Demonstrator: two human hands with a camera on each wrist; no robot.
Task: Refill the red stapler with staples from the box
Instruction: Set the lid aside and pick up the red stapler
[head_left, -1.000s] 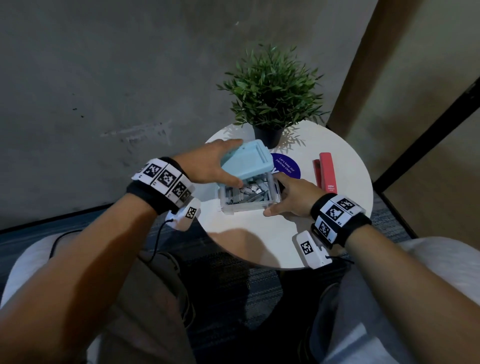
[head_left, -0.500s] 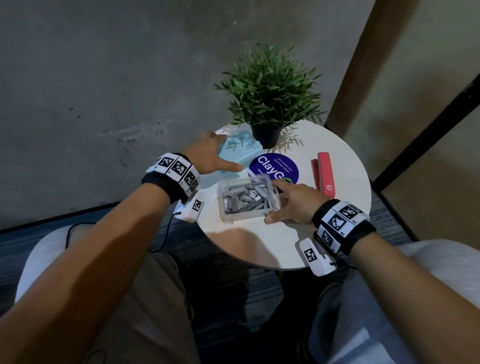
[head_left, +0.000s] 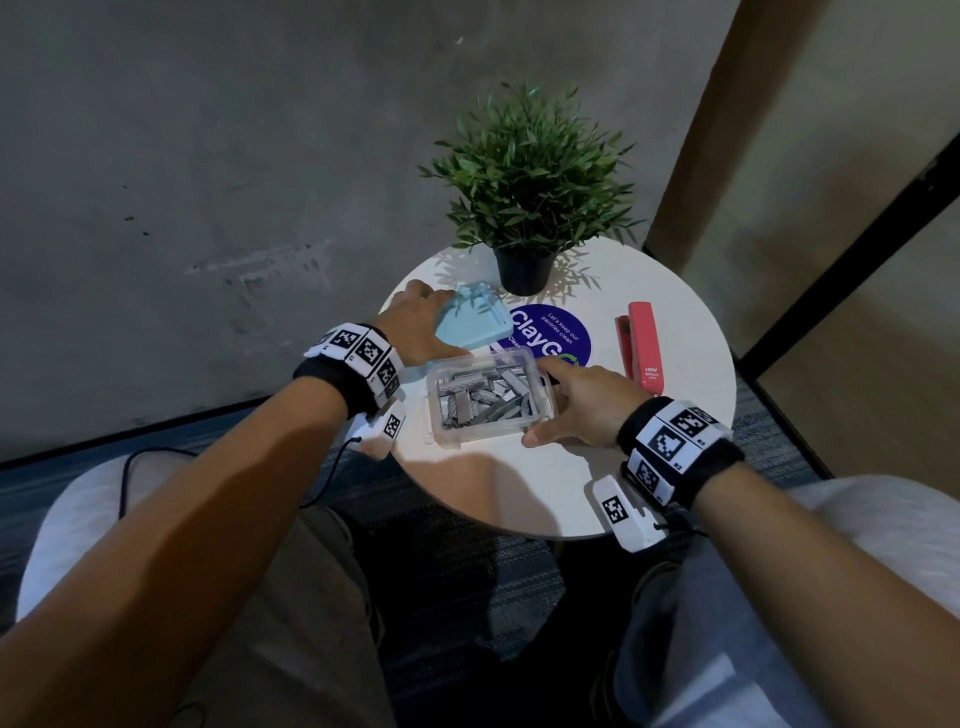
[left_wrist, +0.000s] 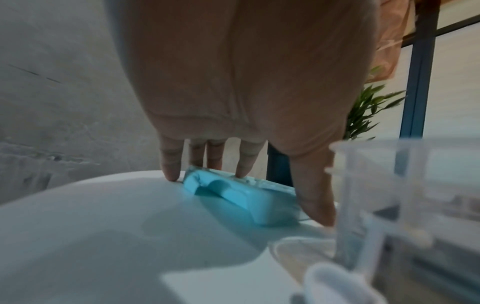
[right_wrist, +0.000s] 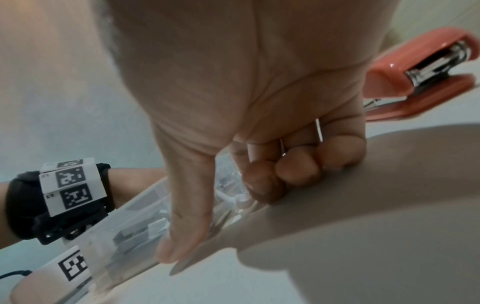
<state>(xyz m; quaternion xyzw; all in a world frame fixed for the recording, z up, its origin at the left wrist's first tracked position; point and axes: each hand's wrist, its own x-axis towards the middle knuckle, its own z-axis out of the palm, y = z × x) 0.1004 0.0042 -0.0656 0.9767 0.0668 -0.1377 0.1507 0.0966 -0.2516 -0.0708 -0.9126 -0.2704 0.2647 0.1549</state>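
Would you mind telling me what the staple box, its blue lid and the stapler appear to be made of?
Staple box: clear, glossy plastic, apparently; the grey staple strips show through its walls.
Blue lid: opaque pale blue plastic with a matte look and moulded ribs on its upper face.
Red stapler: smooth coral-red shell, probably plastic, over a shiny metal staple channel, seen in the right wrist view.

We count one red stapler (head_left: 644, 347), one clear box (head_left: 488, 401) holding many staple strips (head_left: 480, 397), one blue lid (head_left: 472, 323), one potted plant (head_left: 524, 187), two hands.
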